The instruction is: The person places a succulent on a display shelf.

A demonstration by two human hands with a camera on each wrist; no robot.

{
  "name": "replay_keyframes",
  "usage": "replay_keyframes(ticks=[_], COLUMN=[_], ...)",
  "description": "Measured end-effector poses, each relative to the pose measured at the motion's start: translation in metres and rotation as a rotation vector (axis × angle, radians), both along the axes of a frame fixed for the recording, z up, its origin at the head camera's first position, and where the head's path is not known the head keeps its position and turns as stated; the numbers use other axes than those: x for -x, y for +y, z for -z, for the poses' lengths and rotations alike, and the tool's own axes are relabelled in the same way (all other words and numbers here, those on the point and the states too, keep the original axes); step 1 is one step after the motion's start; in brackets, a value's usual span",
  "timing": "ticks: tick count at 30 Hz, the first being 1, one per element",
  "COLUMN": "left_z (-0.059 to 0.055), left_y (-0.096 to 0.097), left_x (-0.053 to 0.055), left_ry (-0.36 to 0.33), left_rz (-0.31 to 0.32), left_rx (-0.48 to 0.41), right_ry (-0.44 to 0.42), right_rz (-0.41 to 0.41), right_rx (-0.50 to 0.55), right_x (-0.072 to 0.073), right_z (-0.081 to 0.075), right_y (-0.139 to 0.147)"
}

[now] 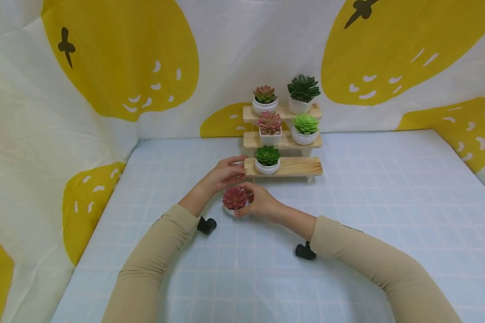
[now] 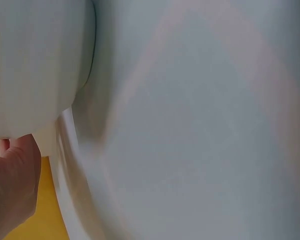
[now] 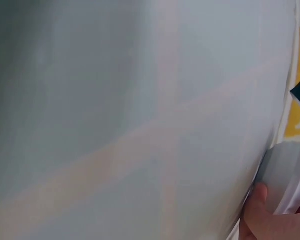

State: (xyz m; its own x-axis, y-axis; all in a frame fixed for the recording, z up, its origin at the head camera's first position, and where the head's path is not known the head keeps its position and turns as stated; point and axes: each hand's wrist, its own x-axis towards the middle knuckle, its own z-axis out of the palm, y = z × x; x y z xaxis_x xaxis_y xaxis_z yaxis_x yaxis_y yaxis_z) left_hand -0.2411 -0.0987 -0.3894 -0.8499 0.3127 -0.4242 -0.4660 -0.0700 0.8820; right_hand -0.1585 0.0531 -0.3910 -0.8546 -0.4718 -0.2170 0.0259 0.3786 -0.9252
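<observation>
My right hand (image 1: 260, 202) grips a pink-red succulent (image 1: 235, 198) in a small round white pot (image 3: 285, 172) from its right side, in front of the tiered wooden stand. In the right wrist view the thumb lies against the pot wall. The left hand (image 1: 226, 172) reaches to the left end of the lowest wooden shelf (image 1: 301, 166), fingertips right at the board's end, just behind the pink-red plant. In the left wrist view a large pale pot (image 2: 35, 65) partly hides this hand. On the lowest shelf's left half sits a green succulent (image 1: 268, 155) in a white pot.
On the middle shelf stand a pink succulent (image 1: 270, 122) and a light green one (image 1: 306, 124). The top shelf bears a reddish-green succulent (image 1: 264, 94) and a dark green one (image 1: 303, 87). Black wrist cameras (image 1: 207, 225) sit under both forearms. A yellow-patterned cloth (image 1: 258, 45) hangs behind.
</observation>
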Motion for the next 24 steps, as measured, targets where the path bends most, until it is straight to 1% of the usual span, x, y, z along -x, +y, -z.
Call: replay_keyframes(ticks=[4,11,15,24], left_z=[0.0,-0.001,0.001,0.003], left_y=[0.0,0.0,0.0,0.0], left_x=[0.001,0.001,0.002,0.001], left_ry=[0.0,-0.003,0.006,-0.003], left_rz=[-0.003,-0.007,-0.003,0.0], left_rx=[0.002,0.001,-0.01,-0.04], right_ry=[-0.016,-0.017,-0.021,-0.048], right_rz=[-0.001,-0.006,-0.009,0.005], right_rx=[0.009,0.019,0.028,0.065], right_x=[0.001,0.004,0.004,0.001], right_z=[0.0,0.001,-0.001,-0.006], right_y=[0.002,0.006,0.01,0.02])
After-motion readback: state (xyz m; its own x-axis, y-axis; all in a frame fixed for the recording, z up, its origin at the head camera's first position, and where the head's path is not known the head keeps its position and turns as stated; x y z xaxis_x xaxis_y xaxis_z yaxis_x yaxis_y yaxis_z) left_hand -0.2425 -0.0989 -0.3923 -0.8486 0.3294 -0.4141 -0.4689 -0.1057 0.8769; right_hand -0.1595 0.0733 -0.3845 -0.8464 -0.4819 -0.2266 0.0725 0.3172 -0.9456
